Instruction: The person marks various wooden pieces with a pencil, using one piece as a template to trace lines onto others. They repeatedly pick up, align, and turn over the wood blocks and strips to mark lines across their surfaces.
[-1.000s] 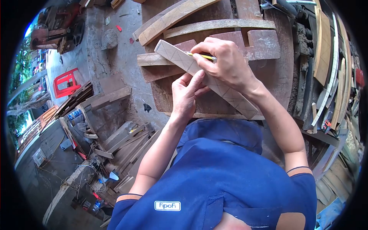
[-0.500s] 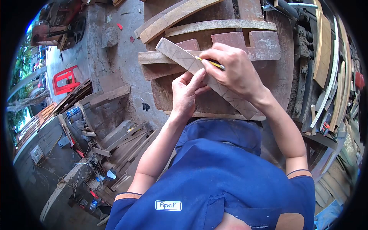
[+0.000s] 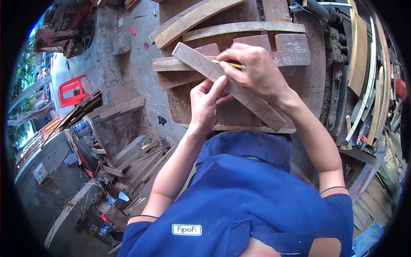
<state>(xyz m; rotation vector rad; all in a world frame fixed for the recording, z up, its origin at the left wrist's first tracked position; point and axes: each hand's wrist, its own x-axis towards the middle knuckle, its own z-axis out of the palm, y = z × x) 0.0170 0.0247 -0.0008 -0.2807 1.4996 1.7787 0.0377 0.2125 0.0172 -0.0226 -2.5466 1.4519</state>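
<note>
Head view of a person in a blue shirt at a dark wooden workbench [image 3: 308, 85]. A long, pale wooden strip marked with crossed pencil lines [image 3: 192, 62] lies diagonally across the bench, from upper left to lower right near the bench's front edge. The right hand [image 3: 252, 70] is above the strip's middle, fingers clenched around a yellow pencil [image 3: 229, 64] whose tip points left onto the strip's face. The left hand [image 3: 205, 103] lies just below and left of the right, fingers extended and pressed against the strip's near edge; whether it grips the strip cannot be told. Under the strip rest a second pale marked wooden piece [image 3: 169, 64] and a reddish notched wooden block [image 3: 291, 47]. Beyond these lie two curved pale wooden slats [image 3: 244, 28]. The right hand hides the middle of the strip. Stacked wooden strips [image 3: 368, 85] stand to the right of the bench; a red plastic stool [image 3: 72, 90] stands on the concrete floor at left.
</note>
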